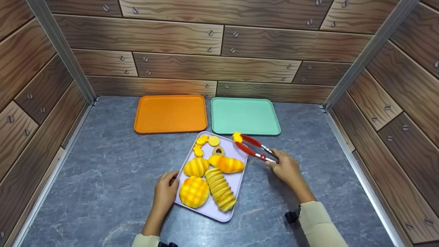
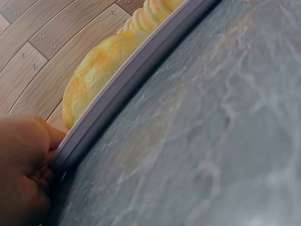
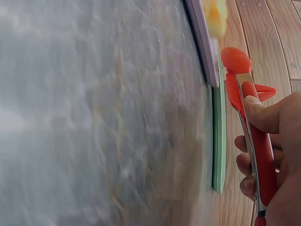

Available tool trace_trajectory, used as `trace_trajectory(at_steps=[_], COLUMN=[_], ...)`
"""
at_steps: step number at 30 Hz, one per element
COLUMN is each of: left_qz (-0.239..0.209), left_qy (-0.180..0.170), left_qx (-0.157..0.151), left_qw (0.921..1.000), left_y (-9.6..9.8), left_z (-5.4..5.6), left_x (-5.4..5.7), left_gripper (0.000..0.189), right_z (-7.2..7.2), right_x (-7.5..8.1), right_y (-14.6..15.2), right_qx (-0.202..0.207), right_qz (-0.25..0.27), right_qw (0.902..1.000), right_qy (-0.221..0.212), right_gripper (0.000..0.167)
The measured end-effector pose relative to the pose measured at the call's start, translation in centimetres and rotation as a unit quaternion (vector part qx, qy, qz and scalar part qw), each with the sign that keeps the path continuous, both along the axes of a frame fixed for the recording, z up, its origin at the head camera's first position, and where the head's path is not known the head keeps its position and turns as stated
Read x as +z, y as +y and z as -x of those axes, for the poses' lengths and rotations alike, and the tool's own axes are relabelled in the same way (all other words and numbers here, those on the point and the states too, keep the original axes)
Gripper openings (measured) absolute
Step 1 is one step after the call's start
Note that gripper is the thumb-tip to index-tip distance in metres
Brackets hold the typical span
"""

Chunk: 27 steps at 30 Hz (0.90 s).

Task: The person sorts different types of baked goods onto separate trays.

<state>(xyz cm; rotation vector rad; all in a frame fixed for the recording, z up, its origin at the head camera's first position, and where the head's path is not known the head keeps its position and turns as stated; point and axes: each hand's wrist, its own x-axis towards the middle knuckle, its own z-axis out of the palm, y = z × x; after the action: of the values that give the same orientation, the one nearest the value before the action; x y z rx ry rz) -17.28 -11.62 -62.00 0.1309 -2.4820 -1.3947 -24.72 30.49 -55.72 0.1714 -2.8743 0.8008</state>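
On the lilac tray (image 1: 210, 210), my left hand (image 1: 166, 192) grips the left edge, thumb at the rim and fingers curled under. My right hand (image 1: 286, 168) holds red-tipped tongs (image 1: 252, 146) over the tray's far right corner. Pinched in their tips is a small yellow cookie-like piece (image 1: 237, 137). The tray carries a round grid-topped bun (image 1: 194, 192), a long ridged bread (image 1: 220, 189), a croissant (image 1: 226, 164) and a smaller striped bread (image 1: 196, 167). Beyond them lie a round biscuit (image 1: 213, 141), a biscuit with a dark centre (image 1: 218, 151) and small yellow pieces (image 1: 198, 151).
Behind the lilac tray, an orange tray (image 1: 170, 114) lies at the left and a mint green tray (image 1: 245, 116) at the right. Wood-patterned walls (image 1: 178, 39) enclose the grey marbled surface (image 1: 103, 171) at the back and both sides.
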Motion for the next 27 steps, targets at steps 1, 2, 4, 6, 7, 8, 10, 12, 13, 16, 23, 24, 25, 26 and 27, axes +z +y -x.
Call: trace_trajectory(at_steps=[1,2,4,6,7,8,10,12,13,16,23,24,25,26,27], left_qz=[0.000,-0.002,-0.007,-0.008,-0.009,-0.010,-0.011,-0.011,-0.010,-0.007,-0.012,-0.011,-0.011,-0.011,-0.012], left_qy=[-0.002,-0.002,-0.008,-0.014,-0.018,-0.020,-0.023,-0.021,-0.017,-0.006,-0.008,-0.007,-0.005,-0.004,-0.004], left_qx=[0.001,0.000,0.001,0.000,0.000,-0.001,-0.002,-0.001,0.000,0.001,-0.005,-0.006,-0.006,-0.007,-0.007], left_qw=[1.0000,1.0000,0.9999,0.9999,0.9998,0.9997,0.9997,0.9997,0.9998,1.0000,0.9999,0.9999,0.9999,0.9999,0.9999], left_y=[0.0,0.0,0.0,0.0,0.0,0.0,0.0,0.0,0.0,0.0,-0.1,-0.1,-0.1,-0.1,-0.1], left_z=[0.0,0.0,-0.1,-0.1,-0.1,-0.2,-0.2,-0.2,-0.2,-0.1,-0.1,-0.1,-0.1,-0.1,-0.1], left_x=[0.0,0.0,0.0,0.0,0.0,0.0,0.0,0.0,-0.1,-0.2,-0.1,-0.1,-0.1,0.0,0.0], left_gripper=[0.025,0.025,0.025,0.025,0.026,0.026,0.026,0.026,0.026,0.026,0.026,0.026,0.026,0.026,0.026], right_z=[0.2,0.3,0.7,0.9,1.1,1.2,1.4,1.5,1.6,1.7,1.8,1.8,1.9,1.9,1.9], right_x=[0.1,0.2,0.3,0.3,0.4,0.4,0.4,0.4,0.4,0.1,-0.5,-0.6,-0.6,-0.6,-0.6], right_y=[0.2,0.5,1.0,1.5,1.7,2.0,2.5,2.9,3.2,3.8,5.1,5.2,5.3,5.4,5.5], right_qx=[-0.005,-0.010,-0.022,-0.038,-0.047,-0.057,-0.077,-0.090,-0.097,-0.114,-0.147,-0.151,-0.155,-0.159,-0.162], right_qz=[-0.001,-0.002,-0.004,-0.007,-0.007,-0.006,-0.004,-0.003,-0.004,-0.009,-0.017,-0.021,-0.025,-0.028,-0.031], right_qw=[1.0000,1.0000,0.9998,0.9993,0.9989,0.9984,0.9970,0.9959,0.9953,0.9934,0.9889,0.9882,0.9875,0.9868,0.9863], right_qy=[0.001,0.001,0.000,-0.002,-0.002,-0.004,-0.007,-0.007,-0.007,0.000,0.012,0.011,0.010,0.008,0.007], right_gripper=[0.054,0.054,0.053,0.052,0.052,0.053,0.054,0.054,0.054,0.051,0.048,0.049,0.049,0.050,0.050])
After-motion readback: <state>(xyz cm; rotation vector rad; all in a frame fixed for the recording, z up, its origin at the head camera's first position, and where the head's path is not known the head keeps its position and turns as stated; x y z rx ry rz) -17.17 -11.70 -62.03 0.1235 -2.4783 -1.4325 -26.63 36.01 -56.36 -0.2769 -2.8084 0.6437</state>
